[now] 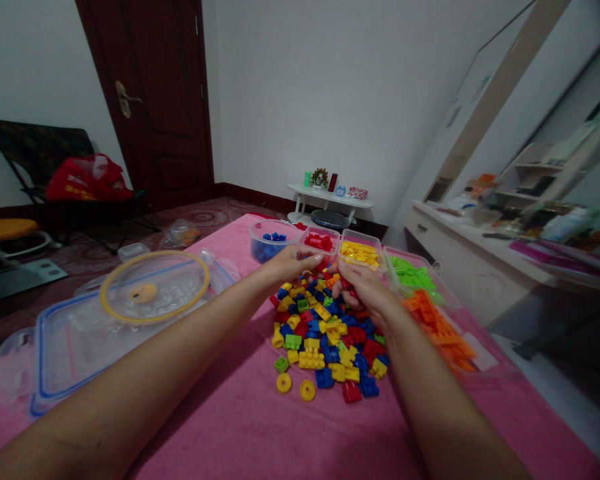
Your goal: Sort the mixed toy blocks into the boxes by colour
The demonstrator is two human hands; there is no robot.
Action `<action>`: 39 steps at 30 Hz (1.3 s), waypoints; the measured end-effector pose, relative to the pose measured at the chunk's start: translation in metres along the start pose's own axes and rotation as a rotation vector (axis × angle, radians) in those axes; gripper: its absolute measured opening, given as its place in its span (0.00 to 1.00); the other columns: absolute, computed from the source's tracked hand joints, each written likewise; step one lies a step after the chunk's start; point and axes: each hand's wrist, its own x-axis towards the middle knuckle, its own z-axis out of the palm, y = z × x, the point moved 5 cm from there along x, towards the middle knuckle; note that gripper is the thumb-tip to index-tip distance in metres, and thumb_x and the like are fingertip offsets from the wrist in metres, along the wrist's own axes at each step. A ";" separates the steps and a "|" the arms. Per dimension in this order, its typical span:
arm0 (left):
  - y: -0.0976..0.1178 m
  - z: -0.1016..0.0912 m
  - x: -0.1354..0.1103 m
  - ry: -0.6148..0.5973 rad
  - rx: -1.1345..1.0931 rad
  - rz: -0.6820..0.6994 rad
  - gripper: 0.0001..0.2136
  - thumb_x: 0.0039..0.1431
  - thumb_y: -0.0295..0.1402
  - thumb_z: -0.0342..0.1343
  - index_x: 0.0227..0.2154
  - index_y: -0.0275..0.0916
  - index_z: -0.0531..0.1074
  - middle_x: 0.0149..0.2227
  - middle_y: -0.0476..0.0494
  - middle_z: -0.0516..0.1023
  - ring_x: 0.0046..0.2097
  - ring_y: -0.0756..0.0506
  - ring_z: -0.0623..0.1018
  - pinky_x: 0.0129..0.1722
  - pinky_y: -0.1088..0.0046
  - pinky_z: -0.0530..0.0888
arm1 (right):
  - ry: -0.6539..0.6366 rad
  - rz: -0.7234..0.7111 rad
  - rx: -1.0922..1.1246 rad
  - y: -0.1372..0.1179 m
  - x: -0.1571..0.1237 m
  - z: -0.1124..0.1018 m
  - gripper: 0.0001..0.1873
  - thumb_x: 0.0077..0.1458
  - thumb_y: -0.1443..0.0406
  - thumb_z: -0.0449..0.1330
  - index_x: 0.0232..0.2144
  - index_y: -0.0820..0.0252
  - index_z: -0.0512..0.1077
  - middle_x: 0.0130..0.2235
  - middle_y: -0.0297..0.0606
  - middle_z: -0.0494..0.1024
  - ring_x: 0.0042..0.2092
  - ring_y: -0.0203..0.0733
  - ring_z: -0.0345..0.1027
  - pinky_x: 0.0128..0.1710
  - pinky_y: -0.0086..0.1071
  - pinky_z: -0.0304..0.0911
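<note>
Toy building bricks (325,327) in red, yellow, blue and green lie in a loose heap on the pink cloth (240,427), directly under and on the near side of both hands. The right hand (364,283), over the heap's far right part, has its fingers curled around a red brick (348,285). The left hand (297,262) reaches over the far left edge, fingers bent toward the other hand; blur and dim light mean I cannot tell whether it grips anything. Just beyond the hands stand a round tub of blue bricks (264,250) and clear boxes of red bricks (319,242) and yellow bricks (359,253); green bricks (414,275) and orange bricks (440,330) lie right of the right hand.
</note>
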 end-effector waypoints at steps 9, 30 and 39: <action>-0.010 0.012 0.004 -0.005 -0.017 0.047 0.21 0.52 0.46 0.56 0.42 0.34 0.71 0.14 0.53 0.68 0.15 0.56 0.62 0.15 0.82 0.57 | -0.193 0.057 0.359 0.010 0.001 0.029 0.16 0.51 0.54 0.60 0.31 0.62 0.68 0.24 0.32 0.71 0.15 0.21 0.49 0.11 0.16 0.42; -0.020 -0.037 0.010 0.496 -0.834 -0.072 0.08 0.51 0.24 0.50 0.35 0.34 0.69 0.21 0.54 0.67 0.16 0.59 0.63 0.14 0.87 0.55 | 0.450 0.187 0.249 -0.044 0.141 -0.041 0.27 0.56 0.47 0.46 0.47 0.60 0.61 0.38 0.45 0.72 0.34 0.42 0.69 0.30 0.41 0.68; -0.031 -0.040 0.009 0.605 -0.632 -0.053 0.09 0.48 0.24 0.50 0.34 0.33 0.70 0.21 0.52 0.69 0.16 0.59 0.63 0.15 0.85 0.55 | 0.143 -0.093 -0.692 0.002 0.118 -0.004 0.12 0.48 0.67 0.58 0.37 0.64 0.74 0.36 0.42 0.78 0.37 0.41 0.72 0.38 0.31 0.66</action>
